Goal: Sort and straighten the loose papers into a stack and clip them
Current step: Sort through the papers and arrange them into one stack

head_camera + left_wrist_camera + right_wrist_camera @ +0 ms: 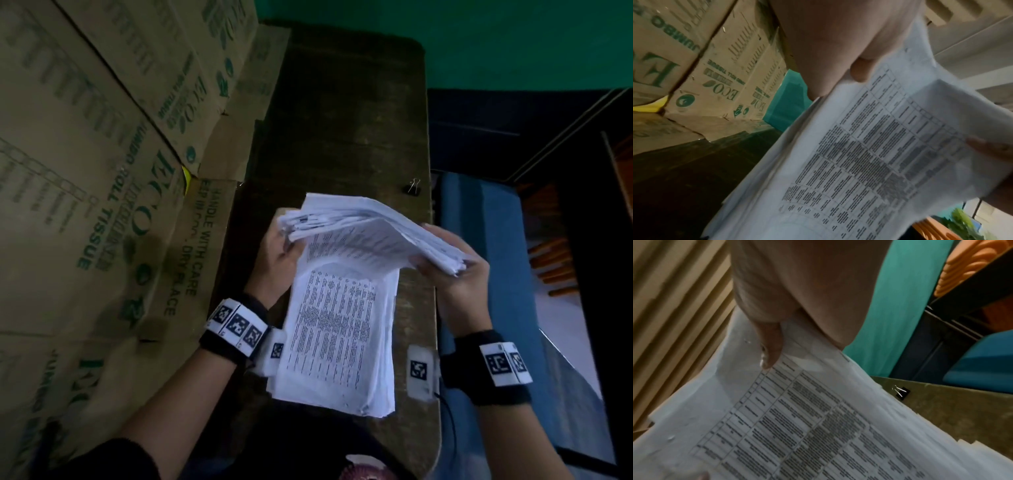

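Both hands were on the papers (346,308) above the surface (342,120): left hand (277,260) gripped one end, right hand (452,274) pinched the other. The sheets sagged, limp and uneven, likely to slide; best held by the edges. The binder clip (413,188) sat beyond them.

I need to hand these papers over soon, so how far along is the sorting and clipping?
Partly done: a sorted stack lies on the table. In hand: the left hand and right hand hold an uneven bundle above it. Left: squaring everything and clipping; the binder clip lies unused.
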A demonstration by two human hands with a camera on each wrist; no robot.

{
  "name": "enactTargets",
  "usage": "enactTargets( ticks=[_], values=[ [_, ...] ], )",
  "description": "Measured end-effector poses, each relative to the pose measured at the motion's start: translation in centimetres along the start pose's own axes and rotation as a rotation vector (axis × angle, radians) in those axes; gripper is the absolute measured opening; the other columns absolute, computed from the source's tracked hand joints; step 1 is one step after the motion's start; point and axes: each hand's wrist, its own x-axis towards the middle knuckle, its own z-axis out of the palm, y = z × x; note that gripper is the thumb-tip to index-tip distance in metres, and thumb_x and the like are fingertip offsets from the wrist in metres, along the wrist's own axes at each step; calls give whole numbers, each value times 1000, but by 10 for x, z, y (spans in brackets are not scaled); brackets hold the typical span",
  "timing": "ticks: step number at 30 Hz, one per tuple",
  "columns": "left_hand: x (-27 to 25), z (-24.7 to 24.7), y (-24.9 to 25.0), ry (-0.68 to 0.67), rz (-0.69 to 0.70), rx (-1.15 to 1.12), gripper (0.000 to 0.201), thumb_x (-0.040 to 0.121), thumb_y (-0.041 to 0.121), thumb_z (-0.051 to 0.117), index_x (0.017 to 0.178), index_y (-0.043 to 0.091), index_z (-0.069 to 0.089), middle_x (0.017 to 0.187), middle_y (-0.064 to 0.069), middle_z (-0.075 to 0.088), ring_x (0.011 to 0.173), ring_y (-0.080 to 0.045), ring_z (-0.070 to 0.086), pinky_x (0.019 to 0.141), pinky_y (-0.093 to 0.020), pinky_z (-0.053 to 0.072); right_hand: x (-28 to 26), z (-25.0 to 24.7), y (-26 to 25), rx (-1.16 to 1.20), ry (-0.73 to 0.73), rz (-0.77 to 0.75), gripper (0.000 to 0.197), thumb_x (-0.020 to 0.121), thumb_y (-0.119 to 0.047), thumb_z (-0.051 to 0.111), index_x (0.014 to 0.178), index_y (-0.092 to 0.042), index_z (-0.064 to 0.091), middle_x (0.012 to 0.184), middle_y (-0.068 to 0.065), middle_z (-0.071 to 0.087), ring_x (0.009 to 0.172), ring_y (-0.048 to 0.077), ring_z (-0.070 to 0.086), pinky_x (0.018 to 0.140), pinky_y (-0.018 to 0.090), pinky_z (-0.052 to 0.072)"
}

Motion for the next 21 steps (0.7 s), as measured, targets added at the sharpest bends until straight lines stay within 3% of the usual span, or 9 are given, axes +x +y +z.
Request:
enactTargets(
  ticks=[4, 7, 10, 11, 13, 15, 17, 19, 21],
  values=[
    [21, -4, -7, -25, 26, 11, 58, 78, 30, 68, 117, -6, 44, 112, -3, 58, 104, 2, 61, 86, -16, 49, 15, -1, -1, 80, -2, -4, 44, 75, 12, 71, 113, -9, 65, 116, 10, 69, 103, 17, 67, 87, 30, 55],
    [32, -3, -20, -59, 21, 146, 64, 76, 15, 69, 121, -20, 40, 115, -12, 60, 104, -1, 61, 86, -13, 48, 23, 3, 15, 29, -40, 75, 53, 75, 15, 71, 116, -17, 63, 117, 6, 67, 105, 11, 66, 91, 32, 55],
    [37, 8, -30, -100, -113, 213, 56, 83, -10, 59, 135, -5, 38, 115, 5, 57, 105, 3, 57, 82, -7, 47, 30, 15, 46, -40, -13, 189, 41, 77, 2, 73, 98, -33, 74, 112, -1, 72, 107, 17, 67, 97, 50, 51],
    [37, 9, -33, -83, -130, 236, 54, 86, -9, 58, 136, -1, 39, 115, 8, 57, 105, 5, 56, 84, -7, 47, 32, 17, 52, -44, 4, 216, 38, 77, -2, 73, 96, -35, 75, 111, -1, 72, 108, 20, 67, 97, 53, 50],
    [38, 8, -34, -25, -112, 232, 52, 88, -1, 59, 136, 1, 41, 118, 4, 59, 111, -4, 57, 95, -17, 48, 35, 17, 54, -37, 23, 192, 42, 78, -3, 72, 100, -38, 73, 114, 0, 71, 111, 23, 65, 97, 54, 50],
    [35, 5, -35, -12, -95, 175, 56, 87, 12, 63, 136, 1, 40, 126, -7, 58, 118, -13, 57, 96, -24, 49, 35, 16, 51, -39, 9, 150, 49, 79, 2, 72, 107, -37, 69, 121, 5, 67, 115, 23, 63, 97, 51, 50],
    [29, 3, -40, -58, -136, 168, 60, 85, 24, 69, 134, 2, 43, 126, -9, 60, 117, -14, 59, 94, -25, 51, 33, 14, 58, -44, -15, 210, 50, 78, 6, 74, 116, -25, 63, 120, 7, 67, 107, 15, 66, 95, 43, 54],
    [23, 4, -45, -58, -182, 196, 48, 84, 15, 70, 127, 5, 51, 122, -7, 62, 114, -15, 60, 97, -35, 52, 27, 17, 63, -50, -37, 291, 48, 77, 4, 75, 120, -11, 61, 114, 5, 69, 96, 5, 69, 90, 35, 56],
    [22, 5, -49, -17, -157, 208, 35, 87, 4, 65, 120, 13, 57, 118, -8, 64, 112, -18, 61, 100, -44, 49, 26, 18, 65, -108, -32, 247, 46, 79, -2, 76, 121, -7, 61, 116, 6, 68, 102, 10, 68, 89, 35, 57]
  ],
)
